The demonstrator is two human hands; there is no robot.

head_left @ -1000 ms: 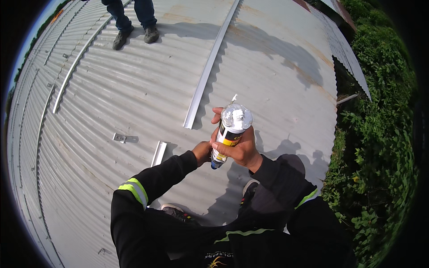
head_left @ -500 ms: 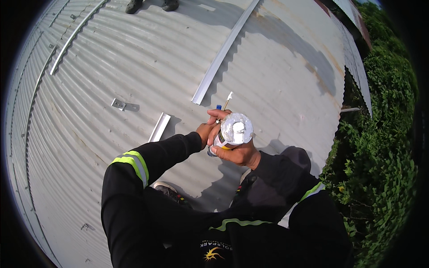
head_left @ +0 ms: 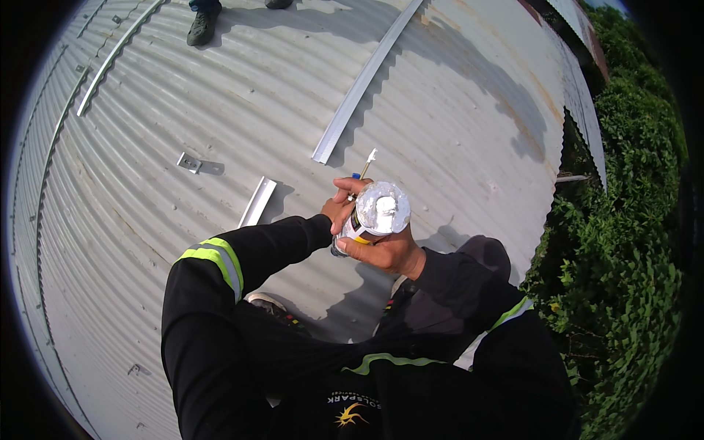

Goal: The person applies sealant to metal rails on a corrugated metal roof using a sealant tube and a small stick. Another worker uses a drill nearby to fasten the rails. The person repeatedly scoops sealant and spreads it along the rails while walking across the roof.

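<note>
A round tub [head_left: 390,192] of thick white paste is held up in front of me, open side toward me, its rim smeared white. My right hand [head_left: 387,253] is closed around its near side, thumb along the labelled wall. On the tub's left, my left hand [head_left: 339,208] has its fingers bent around a thin brush [head_left: 365,169], whose white-coated tip points away from me. A small blue piece [head_left: 356,176] shows beside the brush handle. Below the left hand a clear, bluish edge [head_left: 337,251] peeks out; what it belongs to is mostly hidden.
I am on a corrugated metal roof [head_left: 242,139]. A long metal rail [head_left: 367,81], a short rail piece [head_left: 257,202] and a small bracket [head_left: 189,163] lie on it. Another person's shoe [head_left: 203,28] is at the top. Right of the roof edge grow green bushes [head_left: 623,242].
The tub, brush and both my hands have shifted slightly left in view, along with the roof behind them. The other person's shoe has come further into view. My grip looks the same.
</note>
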